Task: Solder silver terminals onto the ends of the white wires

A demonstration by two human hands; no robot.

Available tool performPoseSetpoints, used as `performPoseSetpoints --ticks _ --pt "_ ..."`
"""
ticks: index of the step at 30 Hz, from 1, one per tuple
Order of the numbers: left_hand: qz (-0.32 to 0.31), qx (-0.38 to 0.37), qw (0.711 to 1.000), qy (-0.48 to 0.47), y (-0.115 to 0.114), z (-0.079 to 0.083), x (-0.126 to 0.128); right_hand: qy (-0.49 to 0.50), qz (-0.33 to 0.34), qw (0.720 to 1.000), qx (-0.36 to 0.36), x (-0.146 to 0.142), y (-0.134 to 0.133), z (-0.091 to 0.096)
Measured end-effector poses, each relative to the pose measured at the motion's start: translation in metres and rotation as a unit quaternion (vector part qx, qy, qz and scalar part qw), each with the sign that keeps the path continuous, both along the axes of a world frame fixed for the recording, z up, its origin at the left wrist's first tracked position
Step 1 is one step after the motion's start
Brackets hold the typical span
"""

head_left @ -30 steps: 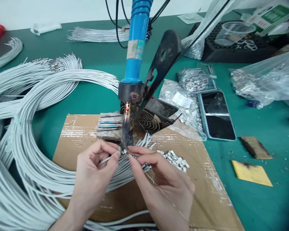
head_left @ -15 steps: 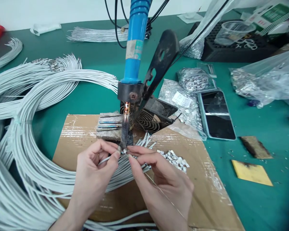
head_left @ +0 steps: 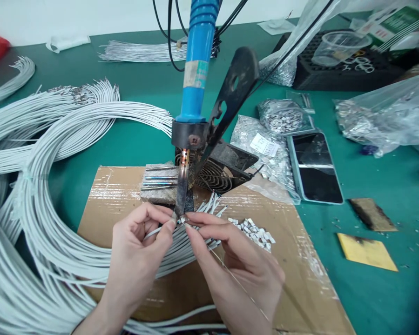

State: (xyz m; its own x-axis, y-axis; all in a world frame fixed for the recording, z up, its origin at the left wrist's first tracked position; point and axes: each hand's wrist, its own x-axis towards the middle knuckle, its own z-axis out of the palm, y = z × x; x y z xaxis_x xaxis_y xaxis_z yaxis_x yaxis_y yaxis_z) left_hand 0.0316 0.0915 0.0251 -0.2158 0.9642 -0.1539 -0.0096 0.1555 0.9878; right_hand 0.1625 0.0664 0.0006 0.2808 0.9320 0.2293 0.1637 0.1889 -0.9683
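Note:
My left hand (head_left: 138, 249) pinches a white cable (head_left: 152, 233) close to its end, right under the tip of a blue-handled soldering iron (head_left: 194, 93). Between the fingers of my right hand (head_left: 240, 265) runs a thin solder wire (head_left: 243, 287), trailing down across the palm. Both sets of fingertips nearly meet at the iron's tip. A small whitish piece (head_left: 182, 220) shows there, partly hidden by the fingers, and I cannot tell which hand holds it. The iron points downward, clamped in a black holder (head_left: 189, 135).
Coiled bundles of white cable (head_left: 52, 195) fill the left side. On the cardboard (head_left: 282, 260) lies a pile of small connectors (head_left: 253, 232). Behind are a sponge block (head_left: 158, 195) with spare tips and a fan (head_left: 218, 172). A phone (head_left: 316, 167) and bagged parts (head_left: 282, 116) lie right.
Both hands stay almost where they were at the iron's tip. The whole view has shifted very slightly.

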Motion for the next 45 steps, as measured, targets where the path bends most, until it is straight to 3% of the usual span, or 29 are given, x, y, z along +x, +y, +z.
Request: performPoseSetpoints --ticks 11,23,29,32,34,40,45 --pt "0.010 0.012 1.000 0.015 -0.002 -0.001 -0.003 -0.033 -0.001 0.999 0.033 0.000 0.001 -0.001" --pt "0.006 -0.012 1.000 0.009 -0.001 0.002 0.001 -0.009 0.021 1.000 -0.006 0.000 -0.003 -0.006" --pt "0.000 -0.035 0.999 0.010 -0.016 -0.003 0.002 0.066 -0.103 0.989 -0.085 0.031 -0.009 -0.009" --pt "0.001 -0.062 0.998 -0.011 -0.031 -0.005 0.004 0.186 -0.061 0.976 -0.092 0.053 -0.015 -0.013" --pt "-0.006 -0.074 0.997 -0.020 -0.042 -0.005 0.006 0.194 -0.019 0.975 -0.102 0.059 -0.021 -0.015" --pt "-0.036 -0.090 0.995 -0.015 -0.070 -0.004 0.006 -0.047 0.098 0.989 -0.104 0.033 -0.041 -0.009" --pt "-0.063 -0.110 0.992 -0.008 -0.084 -0.003 0.002 -0.076 0.126 0.987 -0.071 0.023 -0.045 -0.002"
